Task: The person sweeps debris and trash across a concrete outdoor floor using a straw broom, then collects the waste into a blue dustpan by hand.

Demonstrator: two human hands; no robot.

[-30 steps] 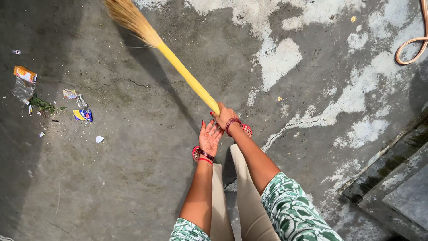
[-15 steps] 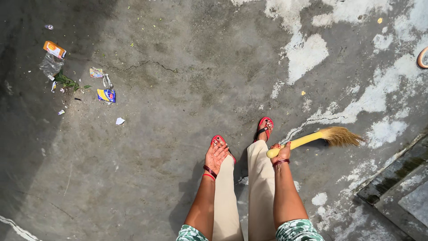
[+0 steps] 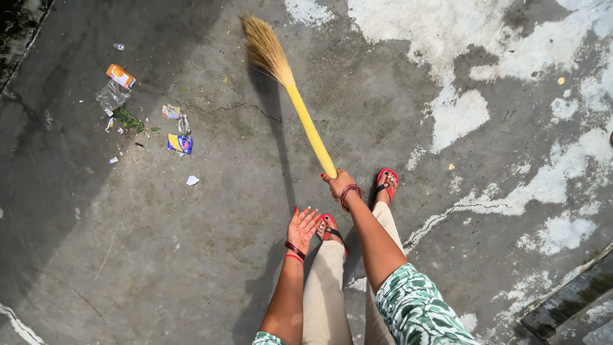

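Grass broom held out over a rough, patchy concrete floor

The right hand point(image 3: 338, 183) has its fingers curled tight round the end of the smooth yellow handle of the broom point(image 3: 300, 108), whose feathery straw-coloured bristle head fans out at the far end, up and to the left. The left hand point(image 3: 301, 227) hangs free beside the knee, palm up, fingers spread, holding nothing. Red sandals point(image 3: 385, 181) stand on the grey concrete floor point(image 3: 211, 255), cracked and blotched white. Well off to the left lies crumpled litter point(image 3: 180, 144): shiny wrappers, clear plastic, paper scraps.
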